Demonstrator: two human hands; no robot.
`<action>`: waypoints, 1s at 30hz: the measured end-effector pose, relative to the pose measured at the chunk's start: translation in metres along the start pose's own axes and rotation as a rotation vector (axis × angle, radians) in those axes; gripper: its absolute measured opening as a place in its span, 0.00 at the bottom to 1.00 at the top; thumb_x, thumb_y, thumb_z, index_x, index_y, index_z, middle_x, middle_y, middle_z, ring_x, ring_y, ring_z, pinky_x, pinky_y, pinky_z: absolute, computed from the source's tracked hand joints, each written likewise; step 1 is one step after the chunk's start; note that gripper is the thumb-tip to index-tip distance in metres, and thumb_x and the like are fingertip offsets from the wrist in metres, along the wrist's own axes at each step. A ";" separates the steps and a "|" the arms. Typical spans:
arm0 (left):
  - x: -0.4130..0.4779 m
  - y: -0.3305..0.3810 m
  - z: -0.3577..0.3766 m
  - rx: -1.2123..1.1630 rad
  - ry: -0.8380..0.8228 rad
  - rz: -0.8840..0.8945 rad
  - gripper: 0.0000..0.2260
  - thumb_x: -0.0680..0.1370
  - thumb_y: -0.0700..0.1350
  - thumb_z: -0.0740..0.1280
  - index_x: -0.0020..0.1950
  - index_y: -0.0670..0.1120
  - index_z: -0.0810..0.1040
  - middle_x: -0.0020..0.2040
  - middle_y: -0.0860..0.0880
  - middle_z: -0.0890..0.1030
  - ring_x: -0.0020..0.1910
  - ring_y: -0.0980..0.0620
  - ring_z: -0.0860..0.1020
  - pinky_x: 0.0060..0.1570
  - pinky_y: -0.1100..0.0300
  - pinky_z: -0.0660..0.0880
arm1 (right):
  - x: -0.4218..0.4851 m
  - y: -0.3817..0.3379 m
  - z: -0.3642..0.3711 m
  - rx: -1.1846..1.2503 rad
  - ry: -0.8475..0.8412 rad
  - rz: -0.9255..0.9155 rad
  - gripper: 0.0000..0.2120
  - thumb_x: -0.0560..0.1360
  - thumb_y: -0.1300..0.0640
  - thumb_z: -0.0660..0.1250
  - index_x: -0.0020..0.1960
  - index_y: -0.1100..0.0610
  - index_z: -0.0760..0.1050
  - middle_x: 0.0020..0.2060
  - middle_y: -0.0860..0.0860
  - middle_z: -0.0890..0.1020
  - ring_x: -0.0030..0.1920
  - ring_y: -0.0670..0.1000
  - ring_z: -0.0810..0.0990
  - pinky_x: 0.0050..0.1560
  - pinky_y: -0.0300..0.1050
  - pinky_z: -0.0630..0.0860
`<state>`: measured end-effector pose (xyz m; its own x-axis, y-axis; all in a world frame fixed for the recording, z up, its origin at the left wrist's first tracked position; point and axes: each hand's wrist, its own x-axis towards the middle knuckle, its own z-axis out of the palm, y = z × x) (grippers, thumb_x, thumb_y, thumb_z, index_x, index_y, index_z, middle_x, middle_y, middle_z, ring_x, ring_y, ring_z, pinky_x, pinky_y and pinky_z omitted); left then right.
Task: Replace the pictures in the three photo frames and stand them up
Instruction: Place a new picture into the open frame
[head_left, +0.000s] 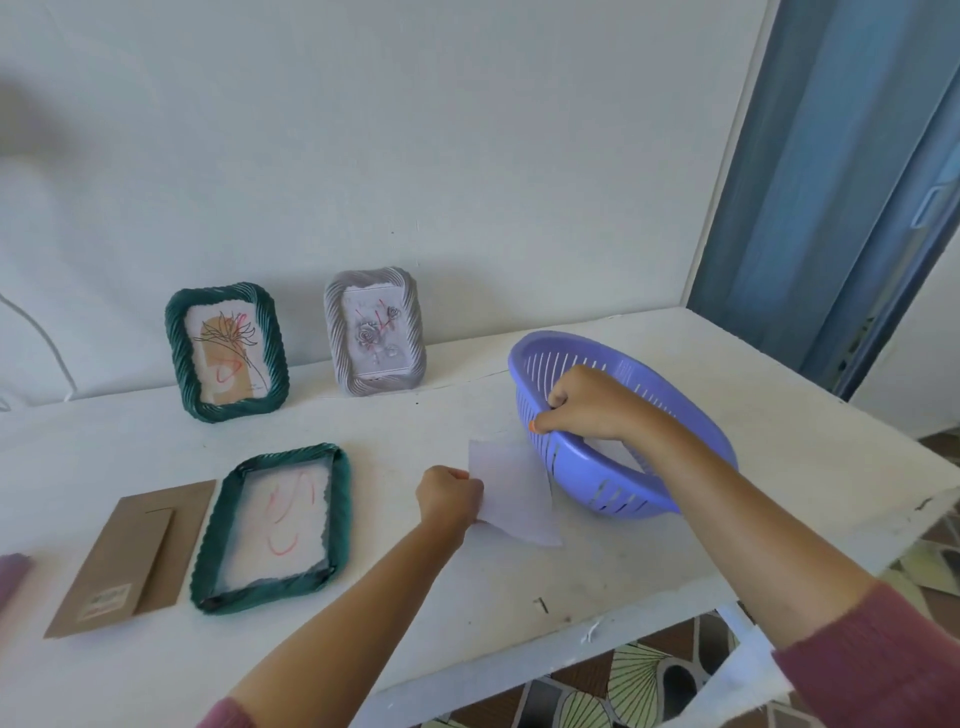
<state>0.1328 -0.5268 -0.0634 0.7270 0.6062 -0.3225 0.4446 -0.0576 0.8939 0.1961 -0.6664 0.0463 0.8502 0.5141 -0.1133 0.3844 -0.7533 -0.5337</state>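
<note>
While the right grip (587, 402) is closed on the near rim of the purple basket (587, 483), fingers curled inside and thumb pressed on the outer wall, the basket sits tilted on the bench (519, 587), its opening turned toward the left grip (451, 493).

Left grip: closed, pinching one edge of a white sheet (514, 499). The sheet extends from this grip toward the basket, and its far edge lies just beside the basket wall, below the right grip. I cannot tell whether sheet and basket touch.

Something pale shows inside the basket under the right wrist; it is not identifiable.

Frames:
- The flat green frame (340, 499) lies on the bench to the outer side of the left grip, near but apart from it. A pale insert with faint red marks shows in its opening.
- The brown backing board (130, 556) lies flat just beyond that frame, farther from the left grip.
- The upright green frame (176, 343) stands beyond the flat one, against the wall, showing a flower drawing.
- The upright grey frame (375, 332) stands beside it, beyond the left grip and well apart from both grips, showing a rose drawing.

Both forearms are bare, with pink sleeves (883, 665) pushed up toward the elbows.
</note>
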 end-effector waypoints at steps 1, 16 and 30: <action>0.001 -0.001 0.002 0.001 -0.001 -0.002 0.09 0.69 0.32 0.61 0.31 0.43 0.70 0.34 0.43 0.71 0.34 0.46 0.69 0.38 0.53 0.77 | 0.000 -0.001 0.002 -0.002 -0.009 -0.004 0.26 0.69 0.58 0.70 0.25 0.54 0.53 0.24 0.50 0.56 0.25 0.49 0.55 0.29 0.43 0.53; -0.015 0.015 -0.003 0.563 -0.037 0.197 0.15 0.77 0.49 0.60 0.61 0.42 0.70 0.57 0.44 0.74 0.54 0.44 0.75 0.49 0.56 0.70 | 0.012 0.038 0.001 -0.151 -0.008 0.270 0.21 0.72 0.40 0.66 0.40 0.60 0.70 0.32 0.52 0.77 0.32 0.51 0.77 0.33 0.42 0.68; -0.031 0.033 0.006 0.317 -0.107 0.558 0.20 0.79 0.51 0.60 0.71 0.51 0.66 0.67 0.47 0.68 0.63 0.47 0.73 0.62 0.56 0.71 | 0.025 0.075 0.009 -0.494 -0.074 0.551 0.19 0.73 0.59 0.68 0.62 0.60 0.69 0.46 0.55 0.80 0.43 0.55 0.78 0.35 0.43 0.71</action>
<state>0.1277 -0.5523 -0.0255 0.9343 0.3359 0.1192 0.1065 -0.5823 0.8059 0.2433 -0.7061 -0.0040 0.9469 0.0215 -0.3208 0.0410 -0.9977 0.0542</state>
